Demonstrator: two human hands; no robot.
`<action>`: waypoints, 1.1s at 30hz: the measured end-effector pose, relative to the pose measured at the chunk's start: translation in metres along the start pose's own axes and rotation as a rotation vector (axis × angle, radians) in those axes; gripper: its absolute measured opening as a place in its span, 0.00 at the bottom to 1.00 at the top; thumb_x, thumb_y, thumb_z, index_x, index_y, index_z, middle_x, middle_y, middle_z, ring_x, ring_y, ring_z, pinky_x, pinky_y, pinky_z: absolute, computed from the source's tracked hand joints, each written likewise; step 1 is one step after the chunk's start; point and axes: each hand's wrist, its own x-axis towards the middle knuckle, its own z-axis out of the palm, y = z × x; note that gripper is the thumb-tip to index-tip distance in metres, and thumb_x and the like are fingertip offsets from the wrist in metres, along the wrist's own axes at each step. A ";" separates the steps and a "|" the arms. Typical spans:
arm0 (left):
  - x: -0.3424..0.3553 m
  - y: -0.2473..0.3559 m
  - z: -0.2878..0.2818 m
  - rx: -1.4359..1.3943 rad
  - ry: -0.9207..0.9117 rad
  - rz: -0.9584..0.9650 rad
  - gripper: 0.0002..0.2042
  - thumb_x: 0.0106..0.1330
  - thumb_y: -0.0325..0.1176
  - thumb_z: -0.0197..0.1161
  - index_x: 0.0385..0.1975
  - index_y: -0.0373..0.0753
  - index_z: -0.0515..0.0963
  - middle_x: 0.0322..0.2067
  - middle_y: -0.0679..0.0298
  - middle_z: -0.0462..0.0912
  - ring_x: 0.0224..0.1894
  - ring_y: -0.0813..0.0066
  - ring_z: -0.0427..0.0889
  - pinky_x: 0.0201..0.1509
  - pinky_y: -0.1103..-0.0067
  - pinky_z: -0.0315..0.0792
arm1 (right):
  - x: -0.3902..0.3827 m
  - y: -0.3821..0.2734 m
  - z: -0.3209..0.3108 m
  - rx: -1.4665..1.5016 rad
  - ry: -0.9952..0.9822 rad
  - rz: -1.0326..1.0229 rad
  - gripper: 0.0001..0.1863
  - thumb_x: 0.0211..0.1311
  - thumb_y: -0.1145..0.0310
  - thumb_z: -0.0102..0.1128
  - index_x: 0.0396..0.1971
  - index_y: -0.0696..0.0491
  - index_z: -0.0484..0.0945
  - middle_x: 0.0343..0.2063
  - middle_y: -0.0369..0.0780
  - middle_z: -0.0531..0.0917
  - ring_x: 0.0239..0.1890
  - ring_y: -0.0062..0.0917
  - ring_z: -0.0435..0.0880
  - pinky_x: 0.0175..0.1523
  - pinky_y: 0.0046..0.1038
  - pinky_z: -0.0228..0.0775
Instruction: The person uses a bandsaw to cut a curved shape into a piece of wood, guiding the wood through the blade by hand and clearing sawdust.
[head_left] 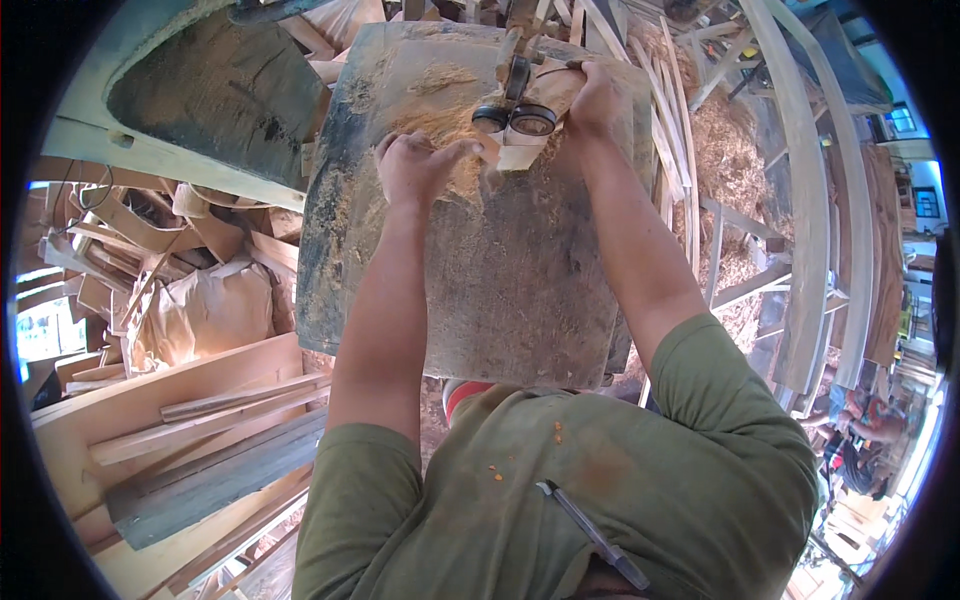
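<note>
Wood piece [518,156] sits on the dusty saw table [510,290], by the black guide wheels [532,121]. Right hand [594,102] grips its right side; left hand [413,168] open, thumb at its left edge.

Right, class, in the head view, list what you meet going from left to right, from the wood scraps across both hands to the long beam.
Wood scraps, left hand, wood piece, right hand, long beam.
</note>
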 end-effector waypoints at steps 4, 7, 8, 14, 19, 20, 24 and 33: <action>0.005 0.010 0.001 -0.012 0.057 -0.032 0.34 0.48 0.66 0.79 0.14 0.35 0.78 0.15 0.58 0.79 0.36 0.54 0.81 0.49 0.61 0.74 | 0.008 0.001 0.001 0.008 0.035 0.037 0.12 0.60 0.70 0.59 0.28 0.65 0.85 0.29 0.38 0.84 0.34 0.26 0.81 0.42 0.31 0.73; 0.010 -0.003 0.008 -0.171 0.121 -0.151 0.33 0.57 0.63 0.75 0.14 0.34 0.77 0.13 0.56 0.77 0.25 0.55 0.79 0.40 0.64 0.74 | 0.005 -0.004 0.005 0.091 0.038 0.115 0.12 0.59 0.69 0.59 0.29 0.64 0.85 0.31 0.39 0.86 0.35 0.27 0.83 0.43 0.30 0.74; 0.010 -0.010 0.013 -0.340 0.148 -0.197 0.33 0.62 0.61 0.71 0.13 0.33 0.76 0.12 0.54 0.74 0.20 0.54 0.76 0.35 0.65 0.73 | 0.005 -0.003 0.003 0.086 0.019 0.112 0.13 0.60 0.69 0.59 0.31 0.63 0.86 0.32 0.40 0.87 0.36 0.27 0.83 0.45 0.30 0.74; 0.011 -0.016 0.020 -0.360 0.352 -0.153 0.28 0.77 0.44 0.59 0.13 0.32 0.71 0.13 0.49 0.70 0.19 0.47 0.72 0.27 0.59 0.63 | 0.036 0.008 -0.046 -0.381 -0.192 -0.204 0.15 0.65 0.67 0.56 0.37 0.61 0.89 0.36 0.42 0.89 0.39 0.27 0.85 0.49 0.31 0.75; 0.017 -0.004 0.040 -0.462 0.328 -0.171 0.29 0.77 0.45 0.59 0.13 0.33 0.69 0.14 0.50 0.71 0.20 0.46 0.70 0.28 0.57 0.63 | 0.030 0.024 -0.161 -0.281 -0.080 -0.081 0.16 0.68 0.64 0.56 0.34 0.61 0.86 0.34 0.40 0.87 0.38 0.26 0.85 0.48 0.30 0.75; 0.018 -0.008 0.047 -0.483 0.352 -0.159 0.29 0.77 0.45 0.59 0.13 0.33 0.69 0.13 0.50 0.71 0.20 0.47 0.70 0.28 0.57 0.63 | 0.019 0.016 -0.177 -0.312 -0.106 -0.096 0.16 0.68 0.63 0.56 0.34 0.61 0.85 0.34 0.39 0.86 0.38 0.25 0.84 0.47 0.29 0.75; 0.026 -0.019 0.024 -0.621 0.331 -0.218 0.29 0.75 0.48 0.62 0.14 0.33 0.72 0.14 0.50 0.70 0.19 0.56 0.70 0.29 0.60 0.64 | -0.092 -0.046 -0.175 -0.003 -0.192 0.197 0.12 0.66 0.65 0.62 0.38 0.59 0.84 0.35 0.36 0.85 0.37 0.21 0.83 0.43 0.26 0.75; 0.110 0.019 0.009 -0.740 -0.428 -0.001 0.24 0.60 0.55 0.77 0.20 0.37 0.85 0.22 0.68 0.82 0.28 0.77 0.76 0.33 0.74 0.68 | -0.133 -0.115 -0.172 -0.647 -0.420 0.141 0.17 0.64 0.62 0.66 0.43 0.61 0.85 0.34 0.39 0.87 0.36 0.22 0.84 0.44 0.26 0.75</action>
